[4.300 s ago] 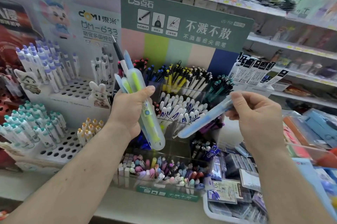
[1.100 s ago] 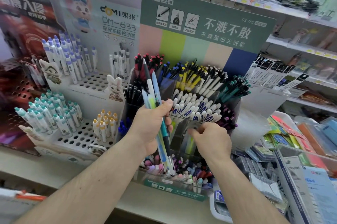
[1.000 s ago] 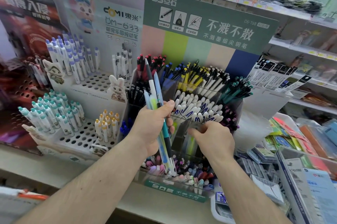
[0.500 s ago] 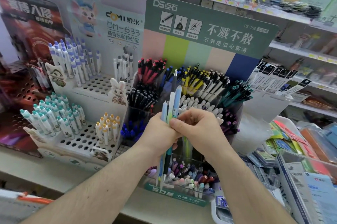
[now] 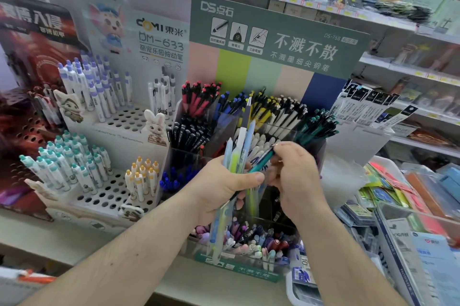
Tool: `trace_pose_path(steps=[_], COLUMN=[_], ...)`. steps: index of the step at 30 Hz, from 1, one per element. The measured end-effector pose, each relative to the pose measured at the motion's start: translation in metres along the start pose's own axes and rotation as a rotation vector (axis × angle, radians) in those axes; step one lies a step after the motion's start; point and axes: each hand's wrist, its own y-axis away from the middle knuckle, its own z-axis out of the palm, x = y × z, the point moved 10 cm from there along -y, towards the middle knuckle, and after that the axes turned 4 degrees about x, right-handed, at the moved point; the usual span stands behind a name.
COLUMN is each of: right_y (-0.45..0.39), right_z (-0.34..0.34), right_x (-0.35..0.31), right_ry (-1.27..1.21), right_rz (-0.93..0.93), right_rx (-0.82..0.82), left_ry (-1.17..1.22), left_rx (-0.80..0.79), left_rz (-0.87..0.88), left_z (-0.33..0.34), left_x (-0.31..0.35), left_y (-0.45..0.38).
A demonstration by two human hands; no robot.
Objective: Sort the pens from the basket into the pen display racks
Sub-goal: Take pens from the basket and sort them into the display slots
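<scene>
Shop aisle, pale bench (image 5: 174, 278) under shelves | left hand (image 5: 224, 188) grip holds a bunch of pens (image 5: 239, 154) upright before the clear pen rack (image 5: 249, 253) | right hand (image 5: 296, 176) pinches a teal pen (image 5: 261, 162), maybe pulling it free | white peg rack (image 5: 104, 196) at left

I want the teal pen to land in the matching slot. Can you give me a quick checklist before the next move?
1. Right hand pinches the teal pen: ok.
2. Teal pen fully out of the bundle: not ok, its lower end still sits among them.
3. Left hand grips the bundle firmly: ok.
4. Teal pens compartment in view, upper right of the rack: ok.
5. Free room in that compartment: cannot tell.
</scene>
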Motion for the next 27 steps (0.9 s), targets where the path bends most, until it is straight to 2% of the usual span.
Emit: trace_pose_path(steps=[4, 7, 12, 16, 21, 24, 27], right_y=[-0.008, -0.009, -0.011, -0.018, -0.022, -0.024, -0.023], right_z=[-0.02, -0.026, -0.053, -0.074, -0.081, -0.105, -0.14], right_x=[0.006, 0.008, -0.005, 0.0, 0.006, -0.015, -0.057], right_ry=[-0.42, -0.564, -0.438, -0.58, -0.601, -0.571, -0.33], right_rz=[0.13, 0.177, 0.048, 0.125, 0.142, 0.004, -0.302], right_rx=[0.066, 0.083, 0.178, 0.258, 0.271, 0.374, 0.574], left_ry=[0.091, 0.098, 0.097, 0.296, 0.374, 0.355, 0.329], left_rx=[0.024, 0.091, 0.091, 0.013, -0.049, -0.024, 0.044], left_rz=[-0.047, -0.026, 0.064, 0.057, 0.026, 0.003, -0.021], left_z=[-0.002, -0.003, 0.011, 0.026, 0.048, 0.049, 0.043], left_x=[-0.005, -0.003, 0.012, 0.019, 0.02, 0.019, 0.014], left_y=[-0.003, -0.006, -0.014, -0.016, -0.021, -0.028, -0.035])
